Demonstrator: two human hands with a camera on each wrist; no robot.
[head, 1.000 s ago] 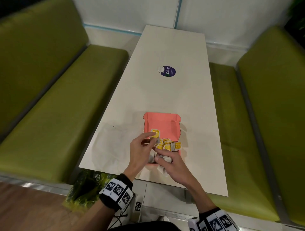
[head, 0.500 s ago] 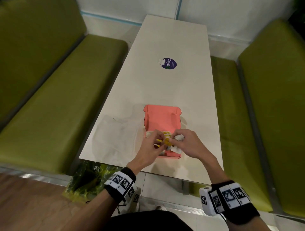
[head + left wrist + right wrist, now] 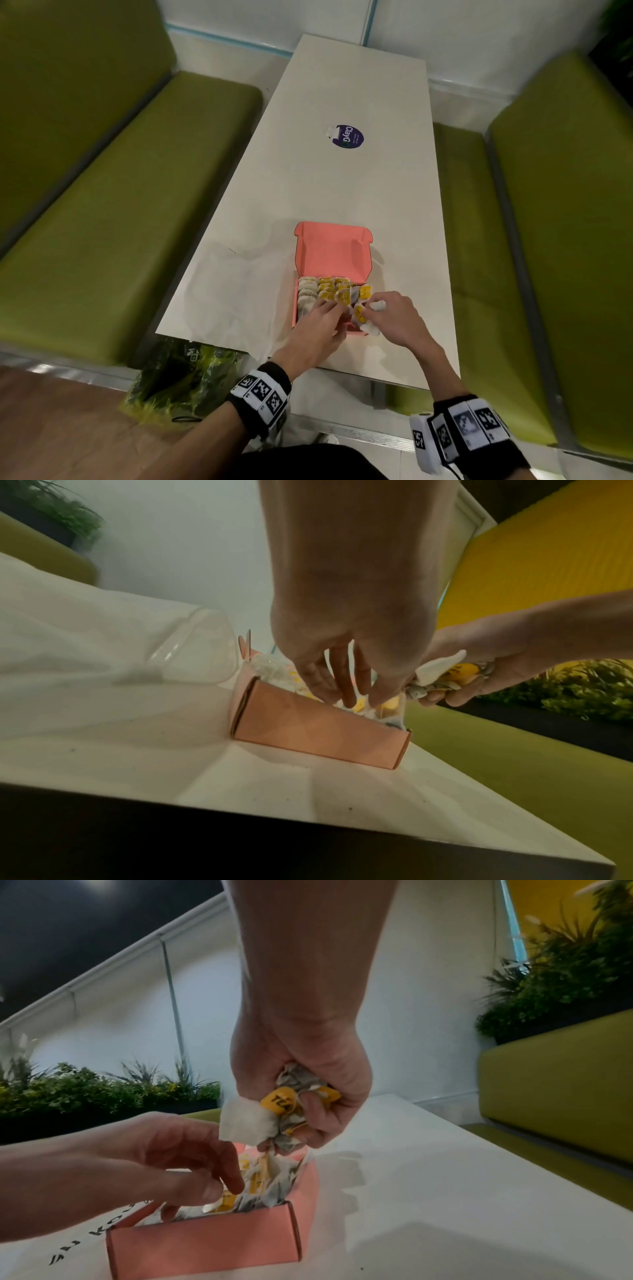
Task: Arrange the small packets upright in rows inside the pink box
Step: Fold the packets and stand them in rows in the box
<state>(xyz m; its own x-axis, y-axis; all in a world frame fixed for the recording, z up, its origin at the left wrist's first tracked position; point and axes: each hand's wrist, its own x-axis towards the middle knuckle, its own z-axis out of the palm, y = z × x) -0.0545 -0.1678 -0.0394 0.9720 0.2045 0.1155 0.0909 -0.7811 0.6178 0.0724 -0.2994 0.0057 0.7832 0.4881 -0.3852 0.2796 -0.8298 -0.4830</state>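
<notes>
The pink box (image 3: 331,255) lies open near the table's front edge, its lid folded back. Small packets (image 3: 325,291), tea bags with yellow tags, stand in rows in its far half. My left hand (image 3: 334,310) reaches down into the box with straight fingers (image 3: 346,693) touching the packets there. My right hand (image 3: 373,308) hovers at the box's right side and grips a crumpled bunch of packets (image 3: 291,1112). The near part of the box is hidden under both hands.
A white plastic bag (image 3: 233,291) lies flat on the table (image 3: 342,188) left of the box. A round purple sticker (image 3: 347,136) sits farther up. Green benches (image 3: 102,240) flank the table. A yellow-green bag (image 3: 181,377) lies on the floor.
The left hand held one yellow-tagged packet above the box; its fingers are now down among the packets. The right hand shifted from the box's front to its right side, still gripping its bunch.
</notes>
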